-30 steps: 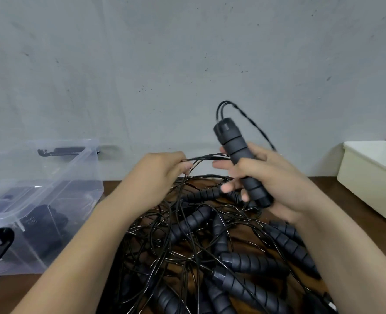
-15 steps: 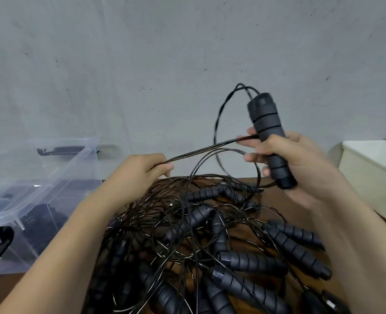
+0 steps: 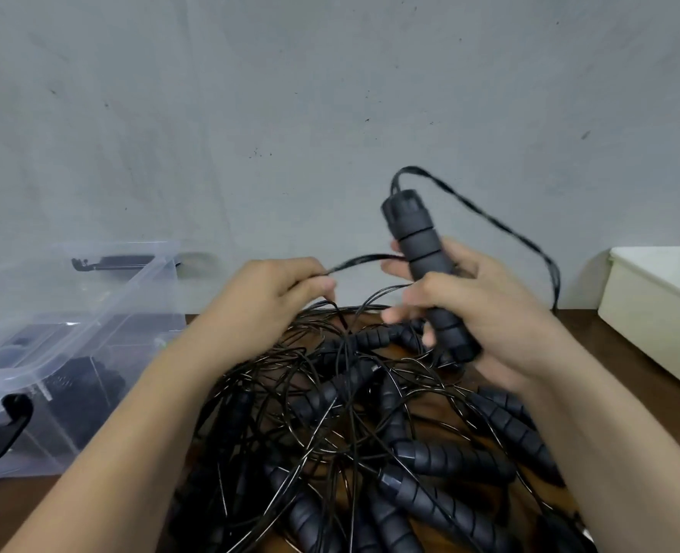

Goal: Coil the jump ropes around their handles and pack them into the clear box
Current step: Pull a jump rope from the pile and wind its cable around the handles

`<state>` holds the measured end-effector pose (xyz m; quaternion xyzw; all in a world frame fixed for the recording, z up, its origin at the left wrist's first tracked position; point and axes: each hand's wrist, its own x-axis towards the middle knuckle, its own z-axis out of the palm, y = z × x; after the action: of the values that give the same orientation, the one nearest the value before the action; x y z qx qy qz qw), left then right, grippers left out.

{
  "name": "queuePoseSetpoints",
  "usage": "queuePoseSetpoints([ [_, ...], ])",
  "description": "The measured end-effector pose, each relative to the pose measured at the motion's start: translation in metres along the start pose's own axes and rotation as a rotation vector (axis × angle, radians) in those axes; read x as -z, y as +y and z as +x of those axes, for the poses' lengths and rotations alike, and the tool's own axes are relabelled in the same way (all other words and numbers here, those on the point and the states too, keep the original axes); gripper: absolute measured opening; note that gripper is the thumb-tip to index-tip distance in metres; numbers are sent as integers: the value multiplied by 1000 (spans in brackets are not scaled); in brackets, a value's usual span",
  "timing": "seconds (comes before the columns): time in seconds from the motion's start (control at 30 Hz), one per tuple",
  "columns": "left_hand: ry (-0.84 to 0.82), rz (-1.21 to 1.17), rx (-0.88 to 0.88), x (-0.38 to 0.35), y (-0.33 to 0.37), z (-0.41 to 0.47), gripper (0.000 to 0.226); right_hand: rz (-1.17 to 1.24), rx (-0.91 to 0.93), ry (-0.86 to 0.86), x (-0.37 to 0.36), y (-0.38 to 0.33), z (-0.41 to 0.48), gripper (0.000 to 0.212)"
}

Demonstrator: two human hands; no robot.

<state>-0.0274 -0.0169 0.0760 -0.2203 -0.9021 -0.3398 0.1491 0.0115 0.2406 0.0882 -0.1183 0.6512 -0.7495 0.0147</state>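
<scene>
Black handle (image 3: 418, 241), gripped by the right hand (image 3: 490, 317), has swung back toward 9 o'clock, left hand (image 3: 266, 301) pinching its cord (image 3: 362, 260) (another wrap, probably).

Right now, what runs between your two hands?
In the head view, a stretch of black rope spans the gap, from the left hand, which pinches it, to the handle the right hand grips.

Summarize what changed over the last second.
The right hand swung the handle up and right, then back to centre; its cord loop now trails right. The left hand pulled the cord left, then returned. Both grips, the rope pile and box unchanged.
</scene>
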Motion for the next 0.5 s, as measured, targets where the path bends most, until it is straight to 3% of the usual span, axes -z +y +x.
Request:
queuePoseSetpoints([
  [0.13, -86, -51, -50, -15, 8, -1, 21, -39, -33, -41, -10, 14, 4, 42],
  [0.37, -260, -87, 113, 6, -27, 0, 12, 13, -25, 34, 4, 2, 7, 33],
  [0.43, -226, -87, 127, 13, -28, -1, 11, 34, -18, 48, 8, -2, 7, 35],
  [0.5, -42, -35, 55, 19, -24, 0, 8, 49, 1, 72, 12, -5, 8, 36],
])
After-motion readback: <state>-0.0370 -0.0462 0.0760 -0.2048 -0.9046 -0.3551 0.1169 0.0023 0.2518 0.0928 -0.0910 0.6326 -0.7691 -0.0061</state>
